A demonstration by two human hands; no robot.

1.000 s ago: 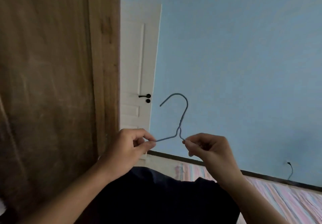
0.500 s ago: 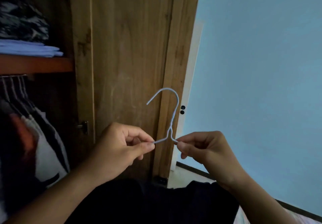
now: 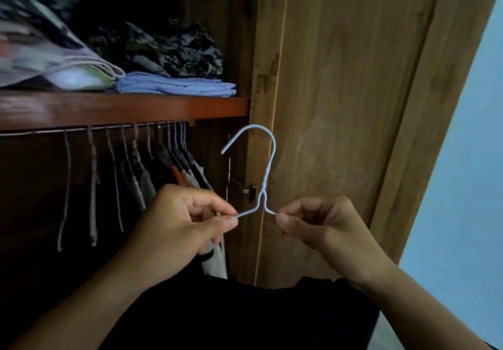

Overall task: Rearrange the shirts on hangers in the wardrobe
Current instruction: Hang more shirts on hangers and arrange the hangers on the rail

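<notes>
A light blue wire hanger [image 3: 268, 170] stands upright in front of me, its hook pointing left. My left hand [image 3: 181, 220] pinches its left shoulder wire and my right hand [image 3: 317, 223] pinches the right one. A black shirt [image 3: 245, 314] hangs from the hanger below my hands; the hanger's arms are hidden in it. The hook is just right of the wardrobe rail [image 3: 95, 129], below the shelf edge. Several hangers with shirts [image 3: 174, 159] crowd the rail's right end.
A wooden shelf [image 3: 122, 107] above the rail carries folded blue cloth [image 3: 177, 85], dark patterned clothes [image 3: 174, 47] and a pale bundle [image 3: 54, 58]. The open wardrobe door [image 3: 348, 105] stands right of the hanger. A blue wall [image 3: 468, 159] lies beyond it.
My view has swung left from the blue wall and white door to the open wardrobe. Both hands have kept their pinch on the hanger and carried it toward the rail.
</notes>
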